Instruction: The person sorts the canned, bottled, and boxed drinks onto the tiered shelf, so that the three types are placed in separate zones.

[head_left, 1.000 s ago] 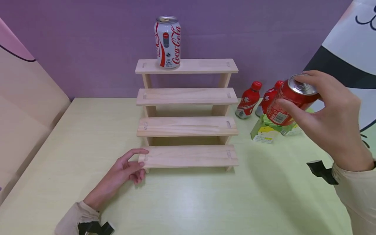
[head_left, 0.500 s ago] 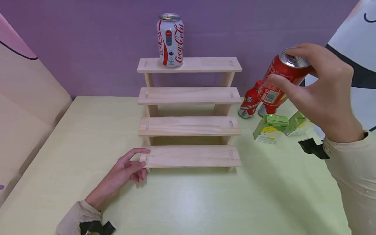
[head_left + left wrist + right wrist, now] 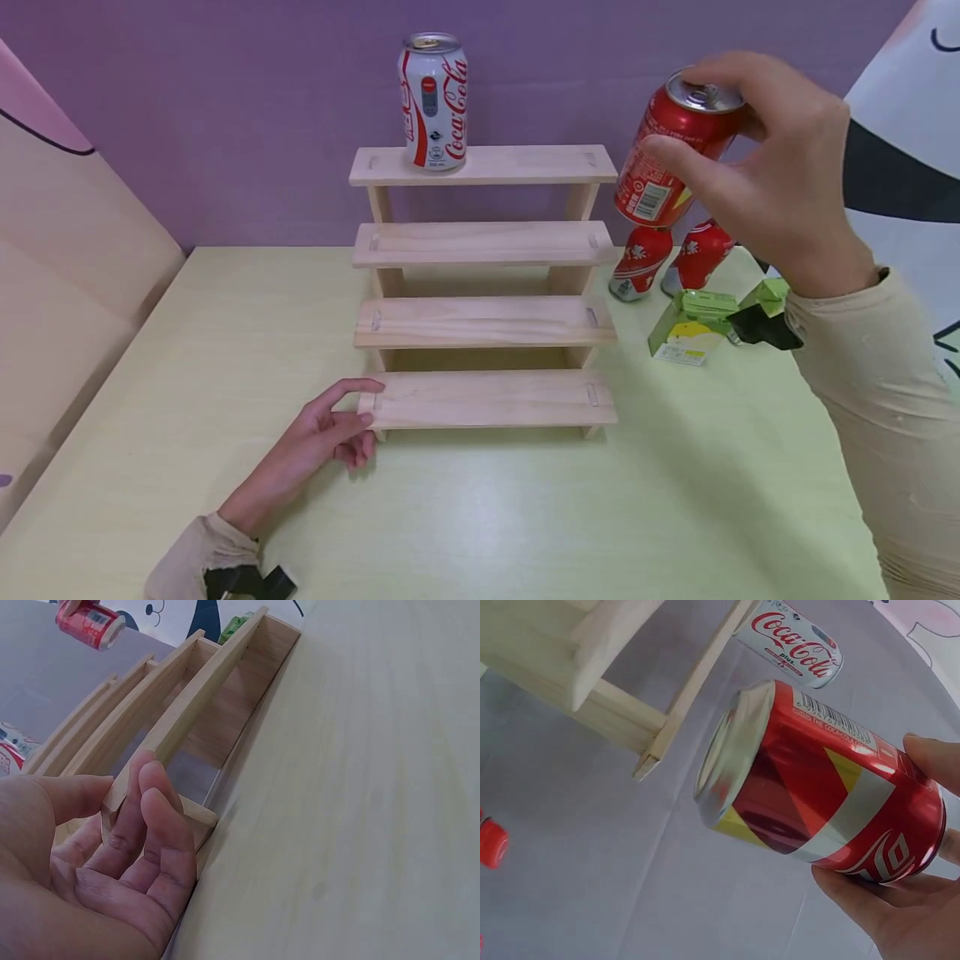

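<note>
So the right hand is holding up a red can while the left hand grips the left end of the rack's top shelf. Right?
Not quite: the left hand grips the left end of the lowest shelf of the rack, as the head view shows. The right hand does hold up a red can.

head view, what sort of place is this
Probably a small staged tabletop setup indoors, though the wider room is out of view. A pale table bears a rack, with a purple backdrop behind and a printed panel at the right.
</note>
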The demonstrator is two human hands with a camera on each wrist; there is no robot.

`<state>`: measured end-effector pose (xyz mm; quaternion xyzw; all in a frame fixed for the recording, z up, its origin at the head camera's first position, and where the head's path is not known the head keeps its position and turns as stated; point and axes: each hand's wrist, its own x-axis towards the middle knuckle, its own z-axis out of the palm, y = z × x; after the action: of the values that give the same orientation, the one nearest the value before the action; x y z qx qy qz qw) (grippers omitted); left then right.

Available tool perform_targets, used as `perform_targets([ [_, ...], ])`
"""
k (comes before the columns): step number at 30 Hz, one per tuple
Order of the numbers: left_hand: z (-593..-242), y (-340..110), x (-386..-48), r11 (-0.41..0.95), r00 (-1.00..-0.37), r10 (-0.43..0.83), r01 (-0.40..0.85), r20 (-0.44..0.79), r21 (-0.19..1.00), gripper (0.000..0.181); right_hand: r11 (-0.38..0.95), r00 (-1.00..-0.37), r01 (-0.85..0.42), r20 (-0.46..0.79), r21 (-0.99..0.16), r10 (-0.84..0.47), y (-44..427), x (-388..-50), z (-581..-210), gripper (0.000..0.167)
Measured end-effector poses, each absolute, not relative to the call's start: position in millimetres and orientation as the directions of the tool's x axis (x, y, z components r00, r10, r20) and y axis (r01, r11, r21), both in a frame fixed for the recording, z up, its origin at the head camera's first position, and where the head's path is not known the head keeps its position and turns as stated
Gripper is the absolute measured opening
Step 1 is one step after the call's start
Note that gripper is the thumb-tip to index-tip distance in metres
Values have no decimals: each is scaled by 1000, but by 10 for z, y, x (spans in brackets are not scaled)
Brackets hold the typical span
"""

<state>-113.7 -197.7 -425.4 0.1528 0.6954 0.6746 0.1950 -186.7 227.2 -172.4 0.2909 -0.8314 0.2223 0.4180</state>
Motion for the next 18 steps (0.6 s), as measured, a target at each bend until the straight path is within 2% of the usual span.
perform_targets([
  [13, -4241, -1992, -1134, 44, -877, 476, -53, -68, 998, 41, 720, -450, -680, 853, -136, -263, 2146, -2142, -1611, 43],
  [18, -4250, -1974, -1140, 44, -875, 479, -55, -70, 997, 41, 737, -549, -621, 819, -267, -166, 2063, -2180, -1620, 44],
])
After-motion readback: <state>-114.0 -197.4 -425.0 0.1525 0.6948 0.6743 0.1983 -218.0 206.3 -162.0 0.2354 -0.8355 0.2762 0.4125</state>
